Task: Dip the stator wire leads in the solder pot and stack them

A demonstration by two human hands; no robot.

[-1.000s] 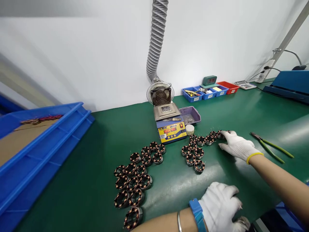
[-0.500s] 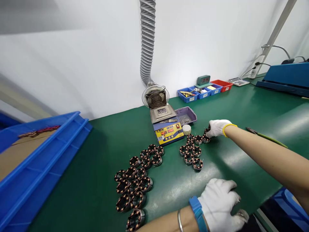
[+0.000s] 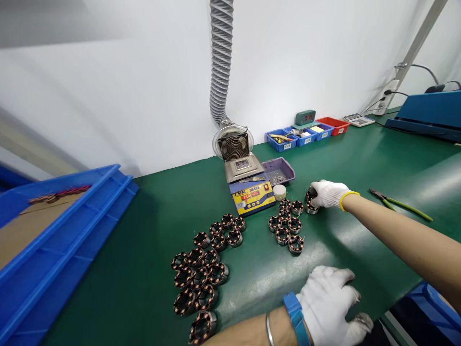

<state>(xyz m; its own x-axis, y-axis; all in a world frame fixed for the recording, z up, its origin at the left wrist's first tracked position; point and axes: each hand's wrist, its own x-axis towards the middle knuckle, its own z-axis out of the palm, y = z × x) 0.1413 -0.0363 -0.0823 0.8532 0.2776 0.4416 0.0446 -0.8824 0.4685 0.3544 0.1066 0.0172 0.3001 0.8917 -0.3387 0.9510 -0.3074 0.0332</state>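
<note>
My gloved right hand (image 3: 328,193) has its fingers closed around a motor stator (image 3: 311,208), at the right end of a small group. Another stator sits just behind it, partly hidden by the fingers. Close by on the left, several stators (image 3: 284,235) with copper windings stand together on the green table. My gloved left hand (image 3: 329,305) hovers over or rests on the near table edge, fingers apart and holding nothing; I cannot tell if it touches the surface. A larger cluster of stators (image 3: 200,277) lies to its left.
A solder pot (image 3: 252,194) with lit red digits stands mid-table beside a white round tub (image 3: 279,192) and a purple tray (image 3: 290,169). Green-handled cutters (image 3: 403,203) lie right of my right arm. A blue crate (image 3: 82,240) fills the left. Small bins (image 3: 286,144) line the wall.
My right hand has shifted slightly right with the stator, widening the gap to its neighbour. The cutters now show more fully behind the arm. My left hand keeps its pose.
</note>
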